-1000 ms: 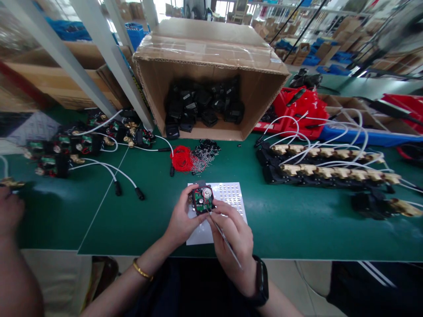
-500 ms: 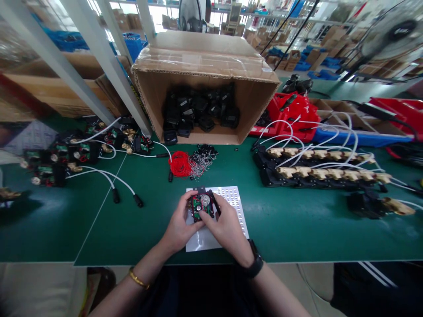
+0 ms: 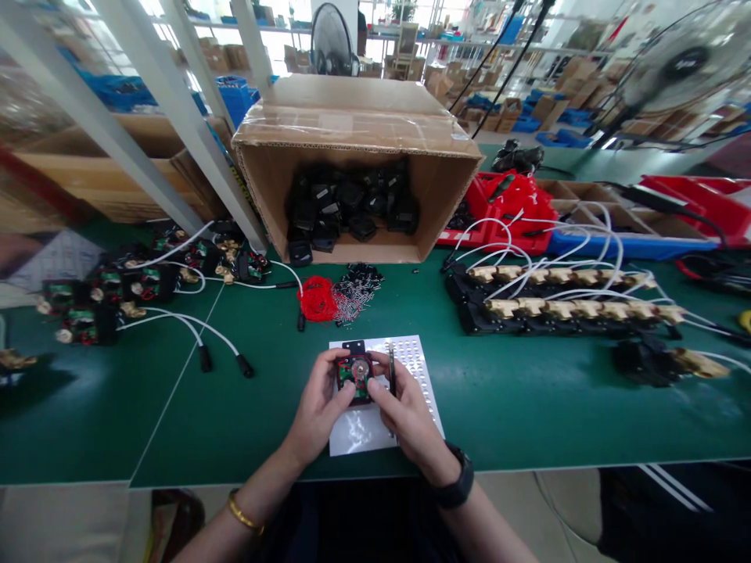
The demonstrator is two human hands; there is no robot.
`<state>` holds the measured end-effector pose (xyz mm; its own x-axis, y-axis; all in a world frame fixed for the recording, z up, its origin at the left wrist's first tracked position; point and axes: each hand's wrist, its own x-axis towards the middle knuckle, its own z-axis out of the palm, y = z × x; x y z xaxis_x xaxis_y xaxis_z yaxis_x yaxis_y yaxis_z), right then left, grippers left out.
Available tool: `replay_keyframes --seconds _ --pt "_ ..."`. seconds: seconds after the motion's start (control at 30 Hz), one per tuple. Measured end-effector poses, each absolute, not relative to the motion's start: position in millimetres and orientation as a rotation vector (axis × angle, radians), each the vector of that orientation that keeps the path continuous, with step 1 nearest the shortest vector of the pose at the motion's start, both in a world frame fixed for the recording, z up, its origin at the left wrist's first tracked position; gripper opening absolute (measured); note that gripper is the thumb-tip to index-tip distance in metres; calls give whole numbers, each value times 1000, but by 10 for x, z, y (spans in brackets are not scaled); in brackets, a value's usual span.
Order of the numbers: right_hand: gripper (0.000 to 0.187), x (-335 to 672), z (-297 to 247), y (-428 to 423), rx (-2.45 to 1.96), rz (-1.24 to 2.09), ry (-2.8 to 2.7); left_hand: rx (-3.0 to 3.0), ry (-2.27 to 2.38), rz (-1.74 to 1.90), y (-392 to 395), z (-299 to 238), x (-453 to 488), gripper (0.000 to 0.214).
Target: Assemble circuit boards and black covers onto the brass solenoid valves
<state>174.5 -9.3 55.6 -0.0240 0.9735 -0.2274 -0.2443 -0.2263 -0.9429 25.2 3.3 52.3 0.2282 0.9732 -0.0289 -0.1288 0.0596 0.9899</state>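
Both hands hold a small black housing (image 3: 355, 374) over a white sheet, its uncovered side facing up. Inside it show green circuit board, thin red wires and a round clear-grey gear. My left hand (image 3: 321, 399) grips the left side, its thumb over the lower left of the board. My right hand (image 3: 404, 407) steadies the right side with thumb and fingertips. A slim dark pen-like tool (image 3: 392, 379) is also tucked upright in the right hand; its exact kind is unclear. The white sheet (image 3: 357, 434) carries rows of small silvery stickers.
A cardboard box (image 3: 357, 137) of black housings lies on its side behind. Nearer are red wires (image 3: 318, 299) and a pile of screws (image 3: 355, 301). Wired assemblies (image 3: 146, 274) lie left; rows of brass-fitted units (image 3: 569, 305) and red bins (image 3: 510, 211) stand right.
The housing has tilted slightly in my hands, and my left thumb has moved onto the board. My right thumb has shifted to the right edge; the dark tool now stands more upright.
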Motion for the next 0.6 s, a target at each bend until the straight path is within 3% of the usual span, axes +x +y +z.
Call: replay_keyframes --seconds 0.37,0.6 --pt "49 1940 599 -100 -1165 1484 -1152 984 937 1051 122 584 205 31" --pt "52 1894 607 -105 -1137 1464 -1145 1218 873 904 57 513 61 66"
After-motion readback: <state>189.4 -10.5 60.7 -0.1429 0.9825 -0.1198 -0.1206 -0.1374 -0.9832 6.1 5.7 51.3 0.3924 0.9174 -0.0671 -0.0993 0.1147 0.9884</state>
